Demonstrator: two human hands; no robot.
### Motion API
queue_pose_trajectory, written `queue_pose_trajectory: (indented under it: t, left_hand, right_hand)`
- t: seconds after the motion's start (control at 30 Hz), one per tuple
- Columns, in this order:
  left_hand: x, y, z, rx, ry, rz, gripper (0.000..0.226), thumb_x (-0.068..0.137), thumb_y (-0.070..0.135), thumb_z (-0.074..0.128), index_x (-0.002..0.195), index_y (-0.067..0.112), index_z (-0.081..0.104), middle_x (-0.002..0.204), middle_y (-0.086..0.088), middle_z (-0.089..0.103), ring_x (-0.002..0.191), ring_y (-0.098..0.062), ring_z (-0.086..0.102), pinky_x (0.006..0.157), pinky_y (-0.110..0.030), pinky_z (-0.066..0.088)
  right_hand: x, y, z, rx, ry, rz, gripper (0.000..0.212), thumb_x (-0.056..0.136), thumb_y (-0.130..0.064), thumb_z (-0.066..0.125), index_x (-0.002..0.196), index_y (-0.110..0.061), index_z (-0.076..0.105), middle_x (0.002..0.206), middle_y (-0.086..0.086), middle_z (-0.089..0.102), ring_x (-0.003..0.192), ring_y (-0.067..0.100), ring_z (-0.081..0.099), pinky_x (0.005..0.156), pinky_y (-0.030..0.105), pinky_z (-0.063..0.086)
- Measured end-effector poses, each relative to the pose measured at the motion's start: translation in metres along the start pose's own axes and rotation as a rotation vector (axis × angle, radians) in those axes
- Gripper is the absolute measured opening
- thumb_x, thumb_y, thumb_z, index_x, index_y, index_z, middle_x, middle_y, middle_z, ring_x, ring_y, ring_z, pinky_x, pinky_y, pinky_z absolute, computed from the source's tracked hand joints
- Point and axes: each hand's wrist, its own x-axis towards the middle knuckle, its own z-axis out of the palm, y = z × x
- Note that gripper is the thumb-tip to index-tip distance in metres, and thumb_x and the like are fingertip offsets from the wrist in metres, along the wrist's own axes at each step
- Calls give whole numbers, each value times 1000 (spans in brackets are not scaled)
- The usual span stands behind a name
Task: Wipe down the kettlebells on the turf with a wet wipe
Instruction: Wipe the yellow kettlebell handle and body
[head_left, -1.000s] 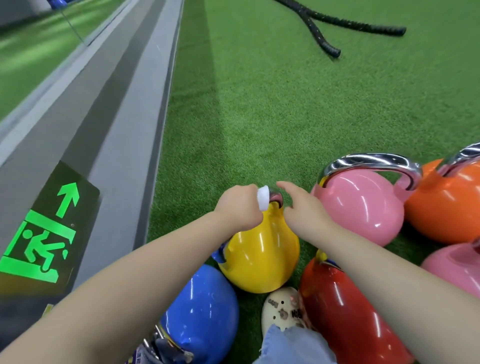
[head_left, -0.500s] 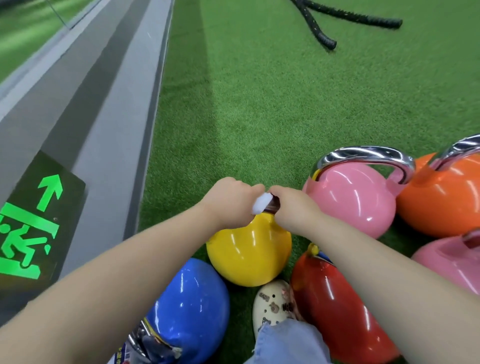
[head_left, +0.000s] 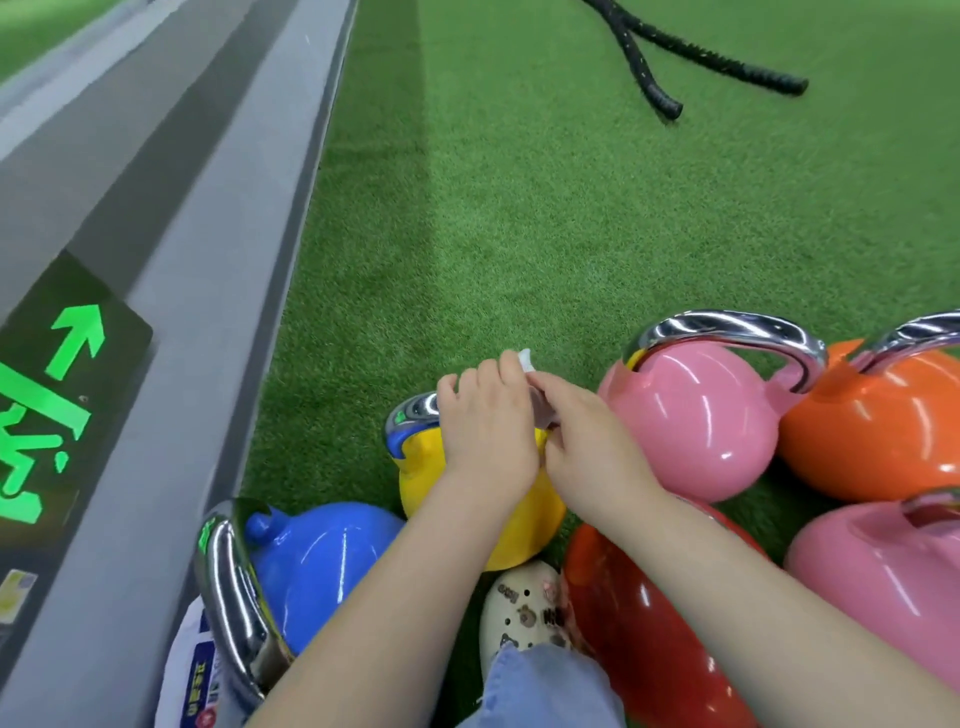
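Kettlebells crowd the turf (head_left: 519, 218) around both hands. The left hand (head_left: 488, 431) and right hand (head_left: 587, 447) meet over the yellow kettlebell (head_left: 426, 467), pinching the wet wipe (head_left: 525, 359) above its handle. Judging by this, handle-wiping is underway; next the wipe must rub along the chrome.

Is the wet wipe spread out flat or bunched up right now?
Bunched. Only a small white wad of the wet wipe shows, pinched between the left hand and right hand above the yellow kettlebell.
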Motion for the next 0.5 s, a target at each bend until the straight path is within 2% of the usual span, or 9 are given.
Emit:
queue_pose_trajectory:
  t: [0.03, 0.07, 0.1, 0.13, 0.2, 0.27, 0.37, 0.43, 0.5]
  left_hand:
    - [-1, -7, -5, -2, -101, 6, 44, 78, 29, 55, 118, 11, 50, 103, -4, 62, 96, -26, 61, 82, -34, 42]
    - [-2, -16, -11, -14, -225, -1, 69, 75, 38, 67, 132, 12, 38, 121, -4, 55, 113, -25, 53, 92, -35, 37]
    - [-4, -26, -17, -70, -300, -14, 87, 71, 43, 73, 139, 14, 29, 134, -2, 47, 124, -22, 45, 98, -34, 33]
    - [-6, -34, -25, -108, -337, -41, 92, 70, 43, 75, 142, 18, 26, 140, 0, 42, 129, -21, 40, 102, -34, 30]
    - [-9, -52, -35, -223, -309, -104, 83, 71, 34, 77, 140, 22, 34, 137, 1, 47, 127, -21, 43, 103, -37, 34]
    - [-11, -65, -41, -294, -258, -142, 67, 72, 22, 77, 132, 24, 46, 128, 0, 55, 119, -24, 51, 99, -40, 39]
    - [-12, -79, -39, -320, -207, -195, 46, 75, 14, 74, 117, 24, 59, 119, 0, 63, 110, -25, 56, 92, -40, 44]
    - [-12, -81, -36, -354, -176, -239, 29, 76, 14, 72, 103, 23, 67, 107, 1, 69, 103, -23, 60, 85, -38, 47]
    - [-11, -80, -35, -383, -154, -264, 19, 76, 15, 72, 93, 22, 70, 96, 0, 71, 95, -23, 63, 79, -37, 49]
  right_hand:
    - [2, -1, -3, -80, -56, -16, 62, 74, -2, 42, 134, -17, 44, 125, 4, 57, 117, 24, 50, 100, 35, 38]
    - [4, -3, -7, -162, -102, -20, 62, 79, -6, 46, 139, -19, 38, 130, 4, 54, 121, 25, 47, 103, 36, 35]
    - [7, -5, -10, -227, -137, -24, 62, 83, -12, 49, 143, -22, 33, 132, 5, 52, 122, 25, 45, 106, 39, 31]
    - [11, -8, -14, -280, -172, -29, 60, 87, -20, 50, 143, -26, 31, 131, 6, 51, 122, 26, 45, 108, 42, 28]
    - [21, -16, -18, -375, -234, -33, 52, 89, -39, 52, 139, -32, 38, 127, 7, 51, 121, 28, 45, 110, 44, 25]
    - [30, -23, -17, -453, -261, -59, 49, 87, -48, 55, 130, -26, 49, 125, 6, 51, 119, 29, 45, 107, 41, 29]
    - [42, -34, -12, -504, -284, -118, 45, 86, -43, 60, 116, -11, 56, 118, 8, 52, 112, 29, 49, 90, 35, 38]
    - [48, -45, -5, -515, -342, -120, 36, 88, -36, 60, 110, -8, 55, 113, 10, 54, 106, 29, 53, 76, 33, 37]
    - [53, -55, 4, -535, -388, -111, 24, 87, -25, 60, 107, -11, 55, 109, 9, 58, 103, 29, 56, 70, 30, 35]
